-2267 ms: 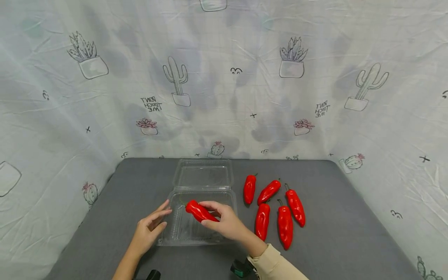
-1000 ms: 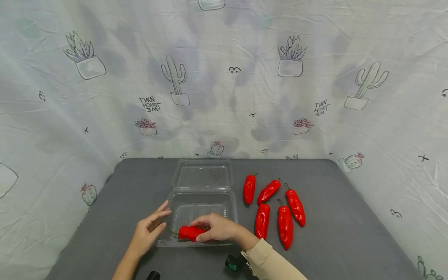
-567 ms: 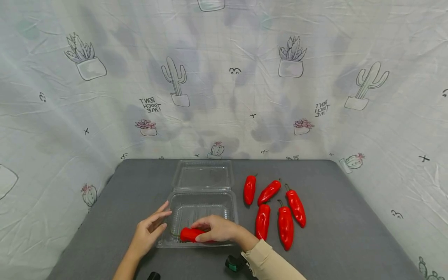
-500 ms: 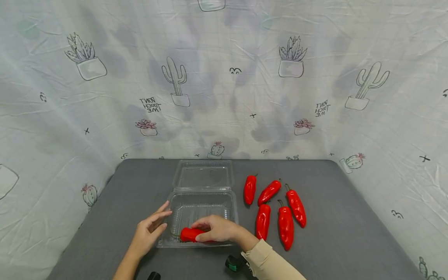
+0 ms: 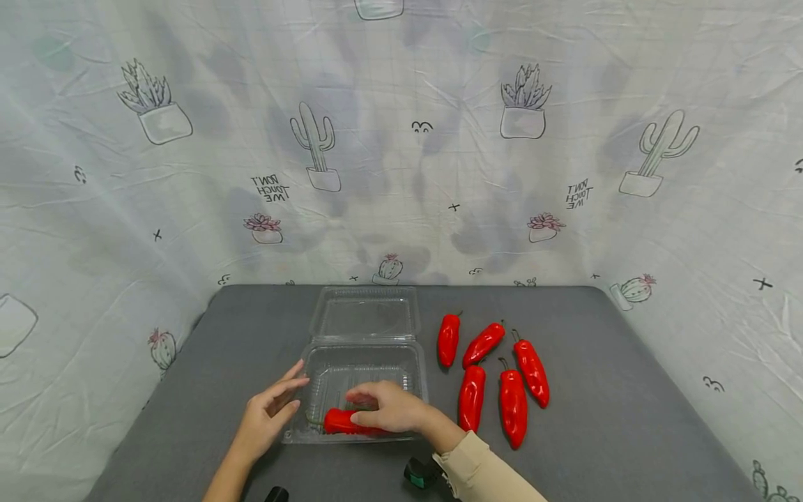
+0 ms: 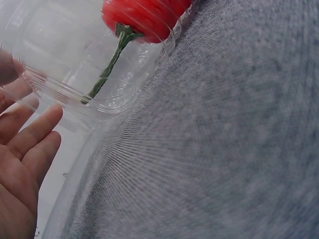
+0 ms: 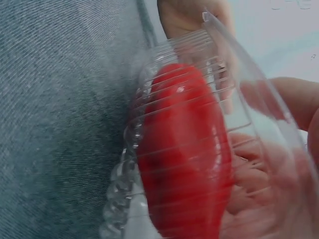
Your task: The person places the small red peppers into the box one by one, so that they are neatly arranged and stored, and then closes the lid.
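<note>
A clear plastic clamshell box [image 5: 323,387] stands with its lid [image 5: 364,317] laid back behind it. Along the front of its base lies a red pepper [image 5: 339,421], green stem to the left. My right hand [image 5: 395,408] is over that pepper, its fingers lifted off and the thumb overlapping it; the right wrist view shows the pepper [image 7: 184,144] through the ribbed wall, fingers beside it. At the box's left side my left hand [image 5: 266,418] has relaxed fingers, fingertips right at the rim. The left wrist view shows the green stem [image 6: 107,72] through the plastic.
Several more red peppers [image 5: 513,408] lie on the grey table [image 5: 602,390] to the right of the box. A small black device [image 5: 419,474] is beside my right sleeve [image 5: 483,464]. A cactus-print cloth [image 5: 433,167] hangs behind and at both sides.
My right hand has lowered the red pepper from above the box into its front part. Since then the fingers have loosened and risen from it. My left hand has stayed put.
</note>
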Tool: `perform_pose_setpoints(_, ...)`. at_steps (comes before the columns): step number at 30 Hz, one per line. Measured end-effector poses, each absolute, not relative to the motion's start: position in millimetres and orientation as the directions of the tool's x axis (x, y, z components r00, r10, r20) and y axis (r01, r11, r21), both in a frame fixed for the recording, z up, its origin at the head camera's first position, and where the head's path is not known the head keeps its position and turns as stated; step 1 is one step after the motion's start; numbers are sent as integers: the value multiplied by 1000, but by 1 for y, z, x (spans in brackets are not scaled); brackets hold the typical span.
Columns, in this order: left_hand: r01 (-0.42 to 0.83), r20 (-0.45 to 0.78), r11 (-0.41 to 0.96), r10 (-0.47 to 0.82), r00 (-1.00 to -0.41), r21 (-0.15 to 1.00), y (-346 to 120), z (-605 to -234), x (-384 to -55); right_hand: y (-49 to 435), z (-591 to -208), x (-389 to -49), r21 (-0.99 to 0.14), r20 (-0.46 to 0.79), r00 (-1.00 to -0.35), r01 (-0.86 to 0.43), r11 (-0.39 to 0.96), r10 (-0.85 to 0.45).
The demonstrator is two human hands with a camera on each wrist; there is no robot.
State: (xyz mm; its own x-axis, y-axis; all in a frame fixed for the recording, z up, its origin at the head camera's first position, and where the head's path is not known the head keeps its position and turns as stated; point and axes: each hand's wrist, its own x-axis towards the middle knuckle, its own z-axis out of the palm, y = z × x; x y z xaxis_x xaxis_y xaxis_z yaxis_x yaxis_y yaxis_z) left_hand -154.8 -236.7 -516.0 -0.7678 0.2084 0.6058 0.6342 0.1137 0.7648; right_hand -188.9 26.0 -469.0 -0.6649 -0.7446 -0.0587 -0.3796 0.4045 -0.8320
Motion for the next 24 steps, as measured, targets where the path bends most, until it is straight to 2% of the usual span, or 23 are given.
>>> perform_pose_setpoints(6, 632, 604, 119, 203, -771, 766, -236, -517, -154, 34, -458, -185, -833, 72, -697, -435, 342, -713)
perform_pose_setpoints(16, 643, 614, 95, 219, -758, 760, -237, -517, -156, 64, -439, -184, -865, 175, -720, -438, 244, -672)
perform_pose_setpoints(24, 643, 615, 93, 215, -759, 761, -237, -519, -155, 100, -436, -183, -868, 241, -795, -433, 243, -556)
